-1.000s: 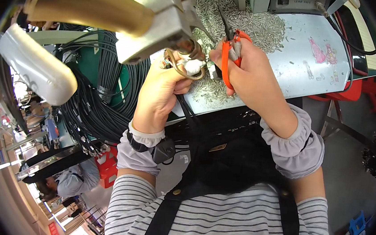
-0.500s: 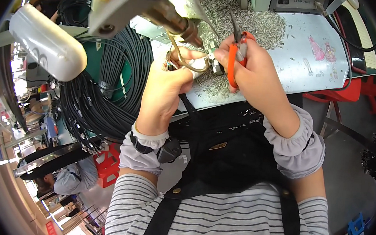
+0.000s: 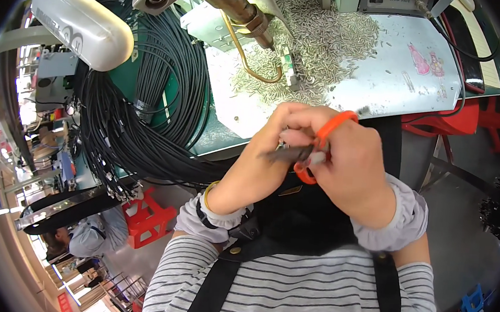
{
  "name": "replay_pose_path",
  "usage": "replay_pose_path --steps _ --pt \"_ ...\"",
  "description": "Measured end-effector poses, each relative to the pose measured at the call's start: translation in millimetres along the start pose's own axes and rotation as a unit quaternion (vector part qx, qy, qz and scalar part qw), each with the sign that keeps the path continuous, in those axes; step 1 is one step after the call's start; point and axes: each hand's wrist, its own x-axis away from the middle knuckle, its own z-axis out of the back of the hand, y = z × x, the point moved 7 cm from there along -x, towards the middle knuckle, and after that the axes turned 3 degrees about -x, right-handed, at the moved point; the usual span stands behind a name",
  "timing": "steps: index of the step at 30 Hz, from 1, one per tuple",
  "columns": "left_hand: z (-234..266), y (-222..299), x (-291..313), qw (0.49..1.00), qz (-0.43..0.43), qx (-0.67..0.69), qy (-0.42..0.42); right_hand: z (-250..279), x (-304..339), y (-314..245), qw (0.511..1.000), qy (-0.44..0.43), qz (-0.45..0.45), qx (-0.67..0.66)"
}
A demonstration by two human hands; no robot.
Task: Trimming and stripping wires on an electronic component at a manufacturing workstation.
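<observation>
My right hand [image 3: 354, 159] is closed around orange-handled scissors [image 3: 337, 125]; their dark blades point left, toward my left hand [image 3: 260, 172]. The two hands meet above my black apron, just off the near edge of the work surface. My left hand's fingers are bent and pressed together; what they hold, if anything, is hidden behind the fingers and the scissors. Beyond the hands, a small green-and-metal fixture [image 3: 288, 64] stands below the brownish metal tip of a machine [image 3: 253, 22]. A curved brass-coloured tube [image 3: 238, 48] ends beside the fixture.
Loose small metal pins [image 3: 326, 38] lie heaped around the fixture on a pale sheet [image 3: 395, 88]. A large coil of black cables [image 3: 143, 87] spreads to the left, below a white lamp-like housing [image 3: 86, 26]. Red stools [image 3: 149, 218] stand below, and a person [image 3: 97, 235] sits farther off.
Both hands have drawn back from the fixture toward my body and come together. The scissors have swung from pointing away to pointing left.
</observation>
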Motion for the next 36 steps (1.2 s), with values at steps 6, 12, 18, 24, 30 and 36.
replay_pose_path --steps 6,12,18,24,30,36 --pt "-1.1 -21.9 2.2 0.994 0.036 0.089 -0.048 -19.7 12.2 43.8 0.940 -0.074 -0.208 -0.259" --pt "5.8 -21.3 2.9 0.980 0.054 0.191 -0.013 -9.0 8.5 46.0 0.958 -0.009 -0.137 -0.251" --pt "8.9 -20.0 4.1 0.967 0.029 0.251 0.017 1.7 22.2 -16.8 0.969 0.067 0.175 0.164" --pt "11.7 -12.4 5.4 0.985 0.010 0.149 0.090 -5.0 27.0 16.2 0.989 0.066 0.093 -0.097" --pt "13.8 -22.9 6.5 0.975 0.079 0.192 0.078 -3.1 26.3 5.8 0.992 0.023 0.121 -0.005" --pt "13.8 -20.5 7.4 0.978 0.064 0.170 0.099 -2.3 28.0 4.1 0.986 0.038 0.161 0.022"
